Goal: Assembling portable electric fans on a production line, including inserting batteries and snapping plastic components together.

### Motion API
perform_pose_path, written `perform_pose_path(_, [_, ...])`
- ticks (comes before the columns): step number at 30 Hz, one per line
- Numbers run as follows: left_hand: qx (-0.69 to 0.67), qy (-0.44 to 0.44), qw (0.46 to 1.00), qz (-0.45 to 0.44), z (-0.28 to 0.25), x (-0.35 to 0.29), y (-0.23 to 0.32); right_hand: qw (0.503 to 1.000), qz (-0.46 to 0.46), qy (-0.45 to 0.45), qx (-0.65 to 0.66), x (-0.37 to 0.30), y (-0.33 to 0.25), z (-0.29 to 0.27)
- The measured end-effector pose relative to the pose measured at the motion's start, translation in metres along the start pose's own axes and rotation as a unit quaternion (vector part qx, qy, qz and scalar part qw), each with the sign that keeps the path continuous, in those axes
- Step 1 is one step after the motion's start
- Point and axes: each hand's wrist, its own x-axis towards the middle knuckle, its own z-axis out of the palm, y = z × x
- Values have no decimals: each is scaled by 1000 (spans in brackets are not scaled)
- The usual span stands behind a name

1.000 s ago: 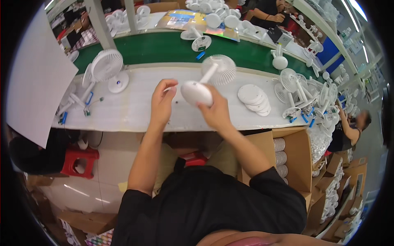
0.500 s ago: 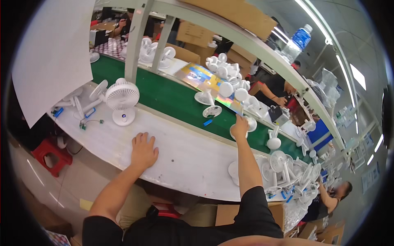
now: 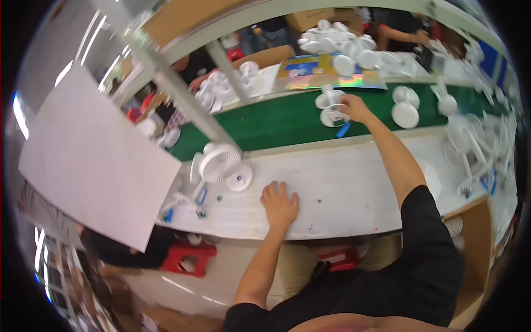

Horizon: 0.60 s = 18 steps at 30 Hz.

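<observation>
My left hand (image 3: pixel 280 207) lies flat on the white work table (image 3: pixel 348 188), fingers spread, holding nothing. My right arm reaches across to the green conveyor belt (image 3: pixel 265 124). There my right hand (image 3: pixel 355 108) has its fingers closed on the edge of a white desk fan (image 3: pixel 332 115), which lies tipped with its round base toward me. The base's underside is uncovered, and a blue battery (image 3: pixel 343 130) hangs from it onto the belt. My fingertips are partly hidden against the fan. Left of my left hand, another white fan (image 3: pixel 220 162) stands on the table.
Farther right on the belt are more white fans (image 3: pixel 406 108). Fans with blue batteries crowd the table's right end (image 3: pixel 470 144). A white sheet (image 3: pixel 99 160) hangs at the left, and a shelf post (image 3: pixel 188 99) rises beyond the table. Small green circuit boards (image 3: pixel 201 213) lie at the left.
My right hand has left a fan farther right on the belt and moved left onto the one with the hanging battery. The view has turned left; my left hand still rests on the table.
</observation>
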Motion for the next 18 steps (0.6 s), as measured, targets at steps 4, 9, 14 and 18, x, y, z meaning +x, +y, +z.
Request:
perform_pose_path(4, [19,-25,999,15,-10,-6,-13,986,-28,94,132,-35,-48,10])
perform_pose_path(9, [-80,-63,995,-17,-11,-3,-37,962,22,151,226,-111,-116,-3])
perform_pose_path(14, [-493,-50,859,-128,-63,-21,45,899,63,256,349,-215,-189,6])
perform_pose_path(18, [-534,-3,844,-56,-112,-18,115,880,97,242,396,-277,-234,37])
